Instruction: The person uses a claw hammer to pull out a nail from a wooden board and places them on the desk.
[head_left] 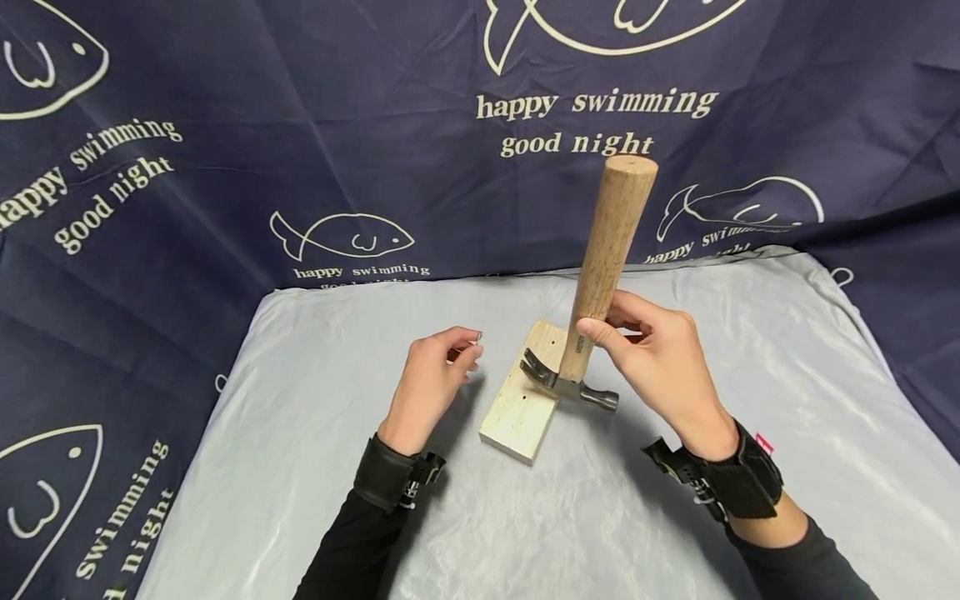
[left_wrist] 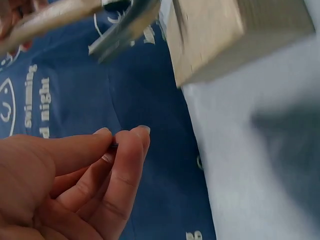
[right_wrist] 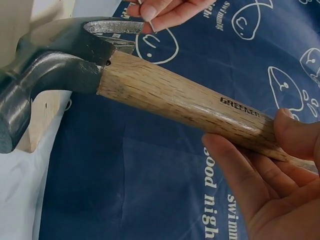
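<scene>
My right hand (head_left: 663, 358) grips the wooden handle of a claw hammer (head_left: 603, 250), thumb on one side and fingers on the other. The hammer stands head down, its handle end up, and its steel head overlaps the wooden block (head_left: 517, 417) in the head view. Two small dark spots mark the block's top face. To the left of the block, my left hand (head_left: 431, 379) pinches a thin metal nail (right_wrist: 152, 25) between thumb and fingertips. Most of that nail is hidden by the fingers in the left wrist view.
A pale grey cloth (head_left: 300, 467) covers the table under the block. Behind it hangs a dark blue curtain (head_left: 225, 167) with white fish and lettering. Both wrists wear black straps (head_left: 742, 479) with small cameras.
</scene>
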